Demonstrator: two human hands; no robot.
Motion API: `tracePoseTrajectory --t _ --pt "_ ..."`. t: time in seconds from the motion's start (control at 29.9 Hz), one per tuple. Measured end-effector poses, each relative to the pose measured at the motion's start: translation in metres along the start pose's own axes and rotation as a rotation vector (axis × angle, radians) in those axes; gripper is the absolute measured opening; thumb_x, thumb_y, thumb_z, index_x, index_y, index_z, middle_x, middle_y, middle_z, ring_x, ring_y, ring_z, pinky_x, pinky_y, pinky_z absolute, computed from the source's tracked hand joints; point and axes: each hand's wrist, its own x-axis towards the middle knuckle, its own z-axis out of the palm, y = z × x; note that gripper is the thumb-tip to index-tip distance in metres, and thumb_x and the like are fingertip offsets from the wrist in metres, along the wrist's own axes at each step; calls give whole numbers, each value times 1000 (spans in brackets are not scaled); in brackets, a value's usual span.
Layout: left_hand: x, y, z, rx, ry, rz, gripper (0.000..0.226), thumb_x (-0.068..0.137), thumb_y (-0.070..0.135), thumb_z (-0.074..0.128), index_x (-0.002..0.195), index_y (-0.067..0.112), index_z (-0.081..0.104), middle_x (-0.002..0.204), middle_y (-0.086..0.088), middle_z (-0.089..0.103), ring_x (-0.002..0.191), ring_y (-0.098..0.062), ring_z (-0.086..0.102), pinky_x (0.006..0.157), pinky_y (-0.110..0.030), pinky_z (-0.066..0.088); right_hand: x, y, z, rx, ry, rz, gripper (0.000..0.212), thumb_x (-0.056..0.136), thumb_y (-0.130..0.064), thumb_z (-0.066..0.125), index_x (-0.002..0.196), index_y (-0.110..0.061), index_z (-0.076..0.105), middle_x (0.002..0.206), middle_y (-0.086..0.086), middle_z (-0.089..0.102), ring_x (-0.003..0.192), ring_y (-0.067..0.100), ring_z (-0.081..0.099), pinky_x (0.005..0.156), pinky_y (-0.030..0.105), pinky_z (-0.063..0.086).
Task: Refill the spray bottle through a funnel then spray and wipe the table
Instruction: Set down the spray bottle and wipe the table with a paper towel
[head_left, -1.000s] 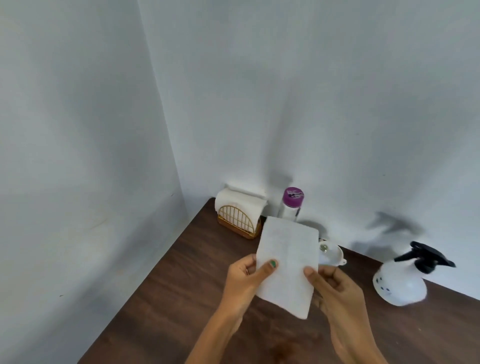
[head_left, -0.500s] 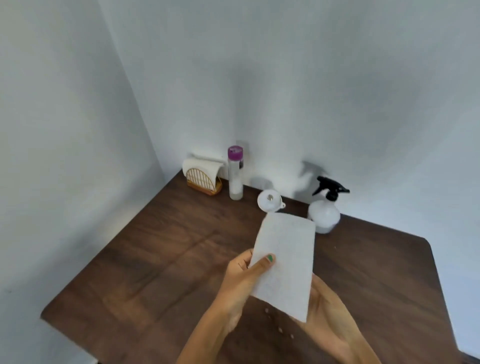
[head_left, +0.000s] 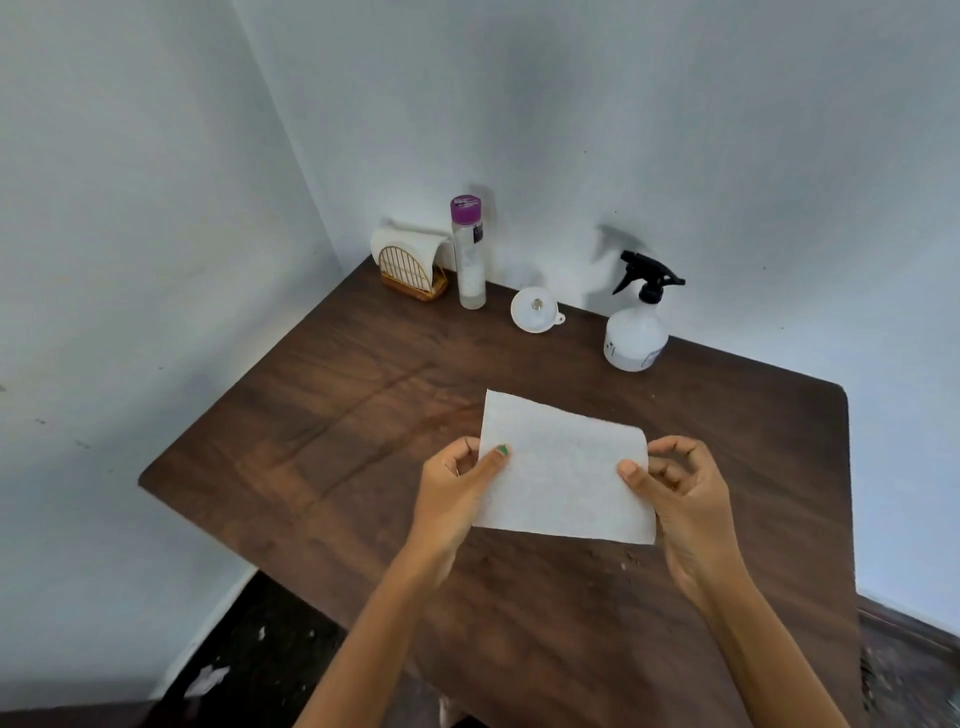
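A white paper napkin (head_left: 563, 473) is held flat above the middle of the dark wooden table (head_left: 337, 415). My left hand (head_left: 457, 488) pinches its left edge between thumb and fingers. My right hand (head_left: 680, 499) pinches its right edge the same way. At the back of the table stand a white spray bottle (head_left: 635, 332) with a black trigger head, a white funnel (head_left: 535, 310) lying mouth up, and a tall clear bottle (head_left: 469, 254) with a purple cap.
A wire napkin holder (head_left: 410, 265) with white napkins sits in the back left corner against the walls. Small crumbs or droplets (head_left: 631, 558) dot the table near my right hand. The table's left edge drops to a dark floor (head_left: 249, 660).
The view has pulled back and tilted down, showing the whole table. The napkin has turned from upright to wide and lower, and my right hand now pinches its right edge instead of cupping beneath.
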Motion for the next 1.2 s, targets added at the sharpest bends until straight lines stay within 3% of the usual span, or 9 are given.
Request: tracePoseTrajectory --t 0.1,0.23,0.4,0.5,0.64,0.8,0.9,1.07,1.2 --pt "0 -2 -1 49 -7 52 16 86 13 67 100 12 58 79 3 74 72 -10 70 58 -20 53 0 2 -6 -119 -88 -27 17 84 -1 64 91 -17 64 96 3 68 82 13 66 55 20 53" --pt "6 -6 -8 185 -78 106 33 89 16 62 110 28 40 79 -8 69 71 -14 66 58 -24 51 5 6 -14 -169 -148 20 24 86 0 62 97 -18 73 105 -1 71 92 13 67 66 19 55" --pt "19 -16 -16 316 -240 194 27 88 2 61 100 25 69 101 5 71 91 -18 66 80 -33 53 9 7 -21 -157 -114 72 37 74 3 72 109 -6 69 100 1 72 81 8 71 63 13 54" --pt "23 -21 -20 365 -168 207 34 81 5 70 102 32 70 111 4 71 96 -5 65 89 -24 52 10 11 -18 -343 -80 -1 37 71 -1 76 107 -9 70 100 -3 71 83 10 69 69 12 54" --pt "26 -26 -27 534 -50 258 25 74 23 77 89 43 73 88 19 74 89 3 66 96 -39 49 11 13 -13 -623 -17 -141 23 74 -9 77 93 -22 74 88 -5 70 70 1 61 62 8 46" --pt "26 -21 -36 749 28 305 18 77 31 71 75 48 69 84 24 71 89 3 63 98 -41 40 12 12 -9 -653 -16 -184 14 76 -17 76 71 -28 70 93 -9 66 90 6 58 74 22 42" --pt "26 -15 -39 995 -74 221 15 73 38 69 85 46 63 108 20 59 109 -5 48 96 -31 25 12 8 -3 -503 -116 -109 3 82 -10 69 83 -8 67 105 -3 67 87 4 65 72 14 51" --pt "25 -8 -29 1089 -417 262 66 67 53 73 125 51 41 136 24 39 127 -3 29 101 -27 10 12 1 8 -561 -350 -95 7 83 -2 66 82 -7 62 76 7 70 67 13 64 59 19 49" --pt "27 -17 -15 773 -592 149 23 78 33 73 101 33 69 104 17 68 98 0 61 97 -34 44 13 -3 16 -654 -443 -109 6 85 -7 65 85 -13 64 84 2 69 75 13 65 62 19 52"
